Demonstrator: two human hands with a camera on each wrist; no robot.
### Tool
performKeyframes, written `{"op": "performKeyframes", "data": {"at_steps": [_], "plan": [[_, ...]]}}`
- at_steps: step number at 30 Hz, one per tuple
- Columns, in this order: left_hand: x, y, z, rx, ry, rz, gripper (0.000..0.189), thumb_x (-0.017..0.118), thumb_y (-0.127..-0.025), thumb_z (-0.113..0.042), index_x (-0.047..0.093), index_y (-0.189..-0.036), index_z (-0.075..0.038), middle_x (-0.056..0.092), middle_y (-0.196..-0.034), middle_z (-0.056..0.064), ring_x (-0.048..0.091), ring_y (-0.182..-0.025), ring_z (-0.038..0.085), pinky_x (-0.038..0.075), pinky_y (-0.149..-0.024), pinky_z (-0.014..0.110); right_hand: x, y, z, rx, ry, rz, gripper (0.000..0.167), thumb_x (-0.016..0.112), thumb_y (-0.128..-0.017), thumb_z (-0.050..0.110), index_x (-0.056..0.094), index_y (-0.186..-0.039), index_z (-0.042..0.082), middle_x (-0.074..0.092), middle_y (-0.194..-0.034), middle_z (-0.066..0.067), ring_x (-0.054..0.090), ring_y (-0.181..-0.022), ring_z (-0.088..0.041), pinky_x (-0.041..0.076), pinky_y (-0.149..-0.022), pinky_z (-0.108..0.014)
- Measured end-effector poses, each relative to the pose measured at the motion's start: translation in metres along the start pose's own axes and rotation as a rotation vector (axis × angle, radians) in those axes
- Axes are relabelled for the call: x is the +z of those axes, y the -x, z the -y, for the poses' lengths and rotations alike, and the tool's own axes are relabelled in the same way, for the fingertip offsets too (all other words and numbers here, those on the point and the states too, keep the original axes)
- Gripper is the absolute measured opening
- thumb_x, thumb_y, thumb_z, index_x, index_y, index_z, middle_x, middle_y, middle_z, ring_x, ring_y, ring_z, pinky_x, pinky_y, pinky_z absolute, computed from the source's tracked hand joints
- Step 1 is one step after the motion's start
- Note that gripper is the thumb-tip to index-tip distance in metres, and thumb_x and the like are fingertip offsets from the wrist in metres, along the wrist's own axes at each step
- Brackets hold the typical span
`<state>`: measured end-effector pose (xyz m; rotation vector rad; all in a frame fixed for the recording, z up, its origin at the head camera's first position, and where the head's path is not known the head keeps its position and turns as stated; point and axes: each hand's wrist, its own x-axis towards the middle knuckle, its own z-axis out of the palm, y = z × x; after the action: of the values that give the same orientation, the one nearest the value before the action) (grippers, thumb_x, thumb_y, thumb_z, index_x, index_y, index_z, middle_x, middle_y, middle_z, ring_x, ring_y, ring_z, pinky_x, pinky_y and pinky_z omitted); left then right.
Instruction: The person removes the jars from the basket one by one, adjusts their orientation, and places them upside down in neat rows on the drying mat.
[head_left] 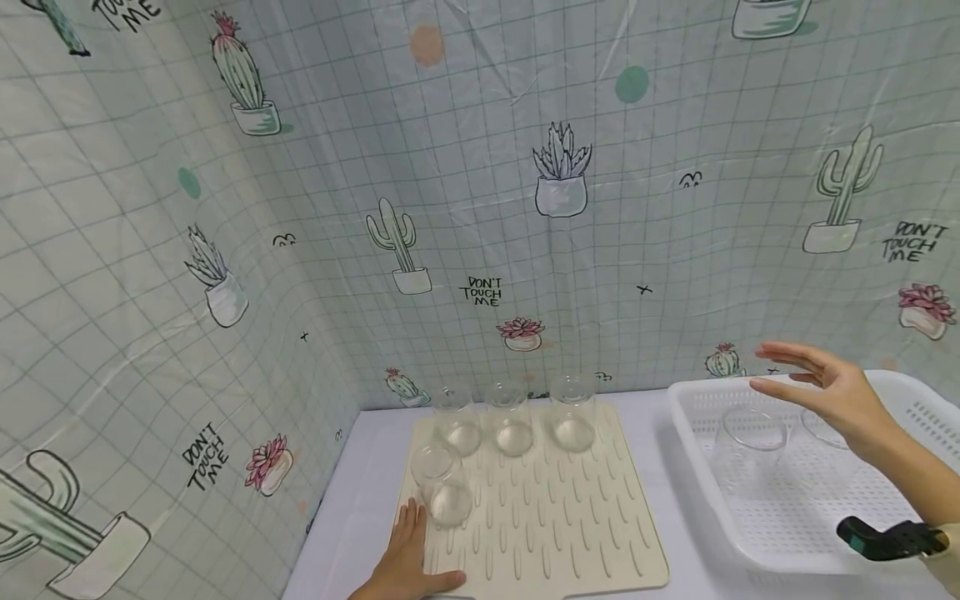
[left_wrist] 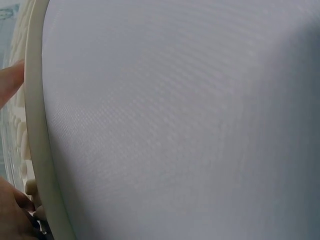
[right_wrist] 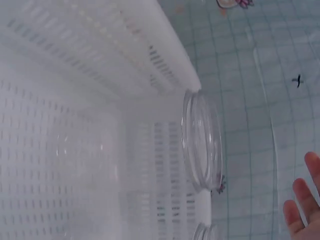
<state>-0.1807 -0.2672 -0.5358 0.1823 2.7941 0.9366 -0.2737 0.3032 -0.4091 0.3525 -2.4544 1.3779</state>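
Observation:
My left hand (head_left: 405, 558) rests on the front left edge of a cream drying mat (head_left: 555, 517), its fingers extended and thumb spread. Just beyond those fingertips stands a clear cup (head_left: 450, 502). Three more clear cups line the back of the mat, the rightmost one (head_left: 573, 431) near its far corner. Over a white perforated basket (head_left: 708, 500) my right hand (head_left: 843, 396) hovers, fingers stretched out and apart from the thumb, holding nothing. Beneath it, inside the basket, are a clear cup (head_left: 750, 454) and another cup (head_left: 825, 471), partly hidden by the hand.
A white tablecloth (head_left: 345, 500) lies under the mat and basket. Cactus-printed sheeting (head_left: 480, 208) hangs behind and along the left side. A dark strap-like device (head_left: 885, 540) sits at my right wrist.

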Motion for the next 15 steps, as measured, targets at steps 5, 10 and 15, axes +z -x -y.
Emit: {"op": "performKeyframes", "data": {"at_steps": [5,10,15], "plan": [[-0.001,0.0,-0.001,-0.002,-0.005,0.0,0.125,0.083,-0.074,-0.053,0.016,-0.147,0.022,0.002,-0.156,0.041,0.0,-0.143,0.057,0.013,-0.11,0.071,-0.016,0.004,-0.022,0.019,0.068,-0.016,0.07,0.074,-0.092,0.016,0.041,-0.153,0.025,0.041,-0.124,0.035,0.032,-0.115,0.017,0.024,-0.086,-0.003],[0.0,-0.001,0.0,0.001,0.002,0.0,0.123,0.084,-0.076,-0.05,0.015,-0.148,0.022,0.002,-0.156,0.041,-0.001,-0.143,0.057,0.012,-0.11,0.071,-0.028,0.009,-0.041,0.07,0.051,0.018,0.079,0.072,-0.094,0.017,0.027,-0.158,0.029,0.036,-0.124,0.036,0.028,-0.123,0.014,0.012,-0.119,-0.048],[-0.001,-0.001,0.0,0.005,0.003,0.005,0.123,0.084,-0.076,-0.051,0.015,-0.148,0.022,0.001,-0.156,0.041,0.0,-0.143,0.057,0.011,-0.111,0.07,-0.039,0.013,-0.06,0.112,0.059,0.103,0.086,0.069,-0.096,0.02,0.013,-0.16,0.032,0.031,-0.128,0.034,0.025,-0.126,0.011,0.011,-0.112,-0.067]]}}
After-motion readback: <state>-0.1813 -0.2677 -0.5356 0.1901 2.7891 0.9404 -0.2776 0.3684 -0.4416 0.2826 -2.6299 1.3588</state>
